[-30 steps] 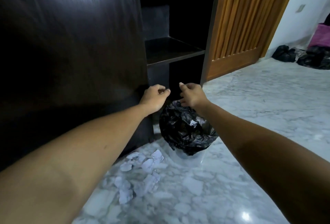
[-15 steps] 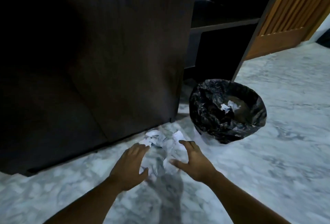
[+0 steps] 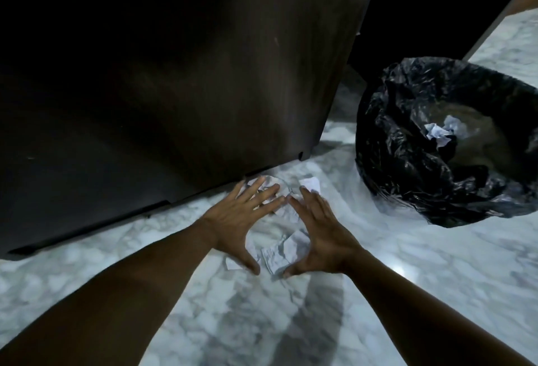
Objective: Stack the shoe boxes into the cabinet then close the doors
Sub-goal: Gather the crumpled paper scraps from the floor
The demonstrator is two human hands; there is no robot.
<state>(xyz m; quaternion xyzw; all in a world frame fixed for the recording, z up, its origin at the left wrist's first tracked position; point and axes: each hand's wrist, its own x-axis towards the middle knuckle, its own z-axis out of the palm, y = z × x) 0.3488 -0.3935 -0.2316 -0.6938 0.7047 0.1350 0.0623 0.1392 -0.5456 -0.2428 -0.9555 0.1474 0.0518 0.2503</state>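
Note:
The dark wooden cabinet door (image 3: 203, 74) fills the upper left, its bottom edge just above the marble floor. My left hand (image 3: 241, 220) and my right hand (image 3: 317, 228) are spread flat on the floor, fingers apart, cupped around a small heap of crumpled white paper scraps (image 3: 283, 252). Fingertips of both hands nearly meet near the door's lower edge. More scraps (image 3: 310, 183) lie just beyond my right fingertips. No shoe boxes are in view.
A bin lined with a black plastic bag (image 3: 407, 161) stands on the floor at the right, with crumpled paper (image 3: 439, 132) inside. The dark cabinet opening (image 3: 422, 1) is behind it. White marble floor (image 3: 291, 322) spreads below my arms.
My hands left the bin's rim, dropped to the floor and now spread around the paper scraps. The view tilted down and closer to the floor.

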